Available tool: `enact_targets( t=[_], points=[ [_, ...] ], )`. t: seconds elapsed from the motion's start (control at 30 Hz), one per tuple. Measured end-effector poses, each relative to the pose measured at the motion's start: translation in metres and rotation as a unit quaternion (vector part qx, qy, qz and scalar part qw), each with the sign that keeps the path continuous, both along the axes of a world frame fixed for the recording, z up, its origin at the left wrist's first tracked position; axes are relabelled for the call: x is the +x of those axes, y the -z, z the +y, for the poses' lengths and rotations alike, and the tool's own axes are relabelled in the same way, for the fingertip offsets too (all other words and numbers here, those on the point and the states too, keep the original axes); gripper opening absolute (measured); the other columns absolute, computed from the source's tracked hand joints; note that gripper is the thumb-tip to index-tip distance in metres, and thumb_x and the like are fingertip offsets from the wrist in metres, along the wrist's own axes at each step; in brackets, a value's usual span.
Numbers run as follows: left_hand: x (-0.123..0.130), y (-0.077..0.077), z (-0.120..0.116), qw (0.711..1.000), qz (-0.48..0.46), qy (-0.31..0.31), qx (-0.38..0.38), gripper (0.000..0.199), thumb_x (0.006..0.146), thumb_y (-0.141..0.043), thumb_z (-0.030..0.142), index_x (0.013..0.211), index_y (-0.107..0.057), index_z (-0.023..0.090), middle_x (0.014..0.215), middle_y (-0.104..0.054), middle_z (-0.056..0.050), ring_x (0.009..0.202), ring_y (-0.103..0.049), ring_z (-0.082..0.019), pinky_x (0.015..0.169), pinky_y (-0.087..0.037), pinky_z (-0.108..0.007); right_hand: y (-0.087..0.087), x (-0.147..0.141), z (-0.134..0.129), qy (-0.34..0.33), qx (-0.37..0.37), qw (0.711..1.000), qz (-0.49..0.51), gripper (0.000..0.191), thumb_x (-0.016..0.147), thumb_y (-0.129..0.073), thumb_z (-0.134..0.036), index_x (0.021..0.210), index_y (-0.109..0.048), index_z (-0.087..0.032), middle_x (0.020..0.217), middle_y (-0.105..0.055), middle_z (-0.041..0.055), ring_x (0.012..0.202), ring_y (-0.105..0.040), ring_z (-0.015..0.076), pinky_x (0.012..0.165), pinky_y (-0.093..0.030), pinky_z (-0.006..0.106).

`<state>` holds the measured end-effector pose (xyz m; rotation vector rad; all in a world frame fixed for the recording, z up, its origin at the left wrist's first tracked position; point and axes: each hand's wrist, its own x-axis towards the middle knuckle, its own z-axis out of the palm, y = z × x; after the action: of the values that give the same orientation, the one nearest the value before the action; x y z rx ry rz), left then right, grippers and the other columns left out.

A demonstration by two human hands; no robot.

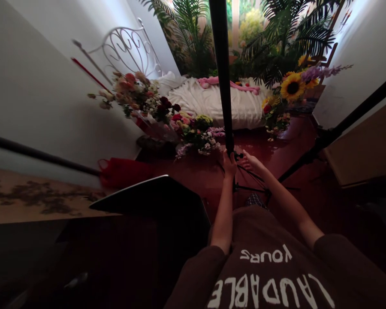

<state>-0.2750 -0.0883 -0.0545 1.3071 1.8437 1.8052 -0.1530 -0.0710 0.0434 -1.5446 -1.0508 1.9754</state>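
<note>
A black stand pole point(223, 81) rises upright in front of me, with thin tripod legs near the floor. My left hand point(229, 164) is wrapped round the pole low down, just beneath a dark collar. Close on its right is my right hand point(249, 162), by a small black knob point(239, 155) that sticks out from the pole. The right fingers are partly bent beside the knob; whether they grip it is too small to tell.
Flower bouquets point(196, 131) and sunflowers point(292, 87) flank a white-draped bed point(209, 103). Another black pole point(350, 116) slants at the right. A dark panel point(154, 197) and a red bag point(125, 171) are at the left.
</note>
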Motion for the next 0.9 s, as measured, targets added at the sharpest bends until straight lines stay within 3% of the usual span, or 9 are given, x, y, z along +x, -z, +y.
enact_targets(
  t=[0.1,0.23,0.43,0.57,0.67,0.73,0.83,0.9],
  points=[
    [0.001,0.001,0.001,1.000,-0.005,-0.006,-0.002,0.063,0.092,-0.028,0.064,0.122,-0.050,0.014,0.117,-0.061,-0.018,0.111,-0.059,-0.023,0.096,-0.045,-0.036,0.005,0.003,0.000,-0.036,-0.054,0.997,0.041,0.044,0.095,-0.040,-0.056,0.083,-0.057,-0.017,0.062,-0.063,0.0015,0.045,-0.054,0.0084,0.044,-0.042,0.017],
    [0.001,0.002,0.001,1.000,-0.006,-0.009,-0.006,0.063,0.092,-0.026,0.065,0.121,-0.050,0.014,0.112,-0.063,-0.017,0.106,-0.061,-0.022,0.092,-0.046,-0.034,0.008,0.003,0.002,-0.015,-0.058,0.993,0.098,0.037,0.097,-0.045,-0.047,0.080,-0.058,-0.016,0.063,-0.065,0.0018,0.048,-0.057,0.0074,0.049,-0.046,0.015],
    [0.001,0.004,0.002,1.000,-0.017,-0.008,-0.007,0.063,0.091,-0.028,0.066,0.120,-0.051,0.015,0.112,-0.063,-0.017,0.106,-0.061,-0.022,0.091,-0.047,-0.034,-0.002,0.002,0.013,-0.044,-0.122,0.982,0.135,0.034,0.098,-0.044,-0.042,0.089,-0.062,-0.015,0.069,-0.070,0.0055,0.037,-0.046,0.0046,0.039,-0.042,0.014],
    [0.000,0.005,0.002,1.000,-0.017,-0.004,-0.001,0.060,0.091,-0.031,0.064,0.119,-0.052,0.015,0.112,-0.063,-0.017,0.107,-0.061,-0.022,0.092,-0.047,-0.035,-0.002,0.003,0.019,-0.023,-0.110,0.985,0.132,0.018,0.094,-0.054,-0.031,0.090,-0.063,-0.016,0.066,-0.069,0.0042,0.046,-0.057,0.0076,0.044,-0.047,0.014],
    [0.000,0.004,0.001,1.000,-0.019,0.000,-0.002,0.056,0.093,-0.033,0.061,0.120,-0.052,0.016,0.112,-0.063,-0.017,0.106,-0.061,-0.022,0.092,-0.047,-0.035,0.007,0.003,0.021,-0.033,-0.027,0.992,0.116,0.008,0.080,-0.068,-0.021,0.085,-0.065,-0.016,0.070,-0.070,0.0033,0.059,-0.063,0.0100,0.054,-0.051,0.016],
    [0.000,0.003,0.000,1.000,-0.023,0.002,0.000,0.054,0.093,-0.034,0.059,0.120,-0.052,0.016,0.111,-0.064,-0.016,0.107,-0.061,-0.022,0.092,-0.047,-0.034,0.014,0.004,0.022,-0.044,0.080,0.992,0.088,0.017,0.067,-0.075,-0.014,0.080,-0.065,-0.016,0.072,-0.070,0.0017,0.063,-0.063,0.0109,0.061,-0.052,0.020],
    [0.001,0.003,0.001,1.000,-0.030,0.002,0.003,0.053,0.093,-0.035,0.058,0.120,-0.052,0.016,0.110,-0.064,-0.016,0.108,-0.061,-0.022,0.093,-0.047,-0.034,0.018,0.002,0.022,-0.053,0.254,0.965,0.022,0.021,0.056,-0.077,-0.013,0.072,-0.063,-0.016,0.075,-0.068,0.0011,0.070,-0.062,0.0135,0.071,-0.052,0.026],
    [0.001,0.005,0.002,0.999,-0.033,0.003,0.003,0.053,0.093,-0.035,0.057,0.121,-0.051,0.015,0.112,-0.063,-0.017,0.110,-0.060,-0.022,0.095,-0.047,-0.035,0.013,-0.001,0.020,-0.061,0.338,0.939,-0.005,0.028,0.054,-0.077,-0.016,0.078,-0.062,-0.017,0.086,-0.068,0.0035,0.081,-0.064,0.0171,0.078,-0.051,0.029]
  ],
)
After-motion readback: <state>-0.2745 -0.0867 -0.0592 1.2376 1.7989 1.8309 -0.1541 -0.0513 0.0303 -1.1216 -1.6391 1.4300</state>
